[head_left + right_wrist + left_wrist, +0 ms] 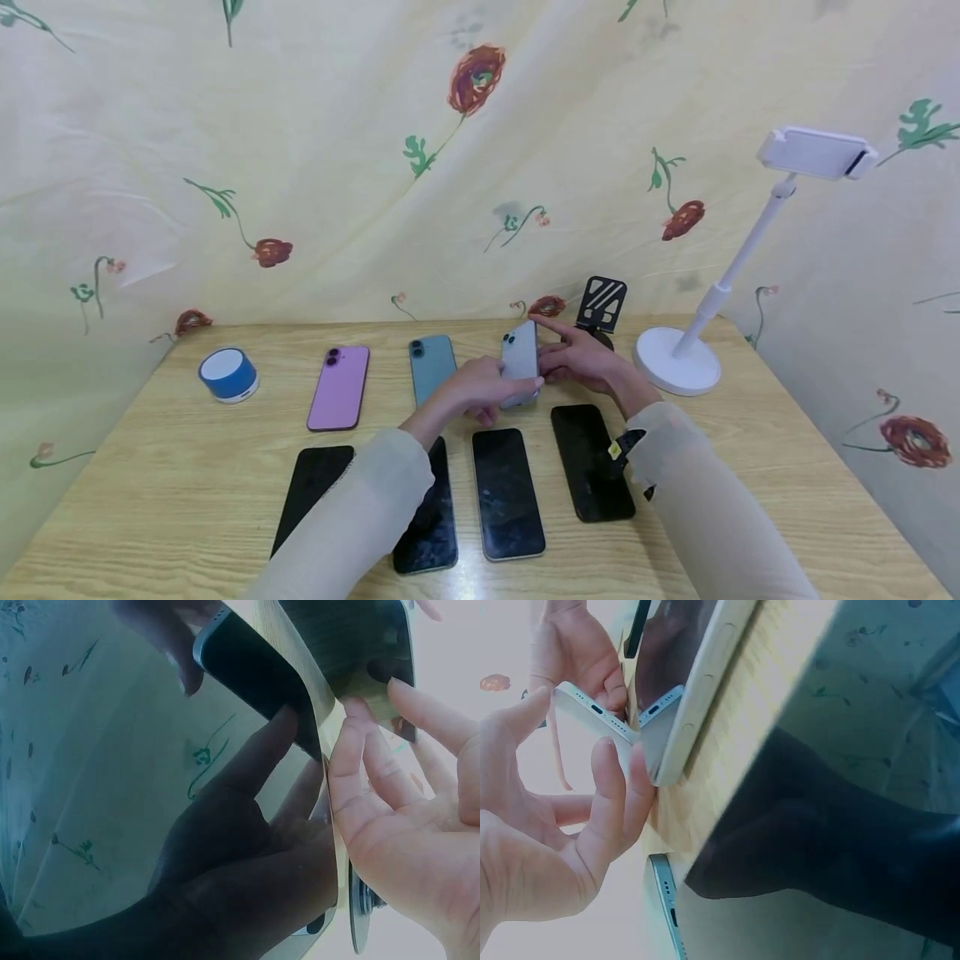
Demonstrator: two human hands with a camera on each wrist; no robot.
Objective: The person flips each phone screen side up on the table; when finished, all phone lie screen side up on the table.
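Note:
A pale smartphone [519,360], back showing with two camera lenses, is tilted up on a long edge at the back middle of the wooden table. My left hand [483,385] holds its near end, the thumb at one corner in the left wrist view. My right hand [581,358] grips the raised right side, its index finger stretched to the top corner. The right wrist view shows the phone's dark screen [360,645] with fingertips at its edge. A teal phone [433,367] lies just left of my left hand. A black-screened phone [592,467] lies beneath my right wrist.
Left of the teal phone lies a purple phone [339,389], and further left a blue-and-white cylinder [228,374]. More dark-screened phones, among them one in front [508,496], lie nearer me. A black folding stand [602,304] and a tall white phone stand [677,362] stand right.

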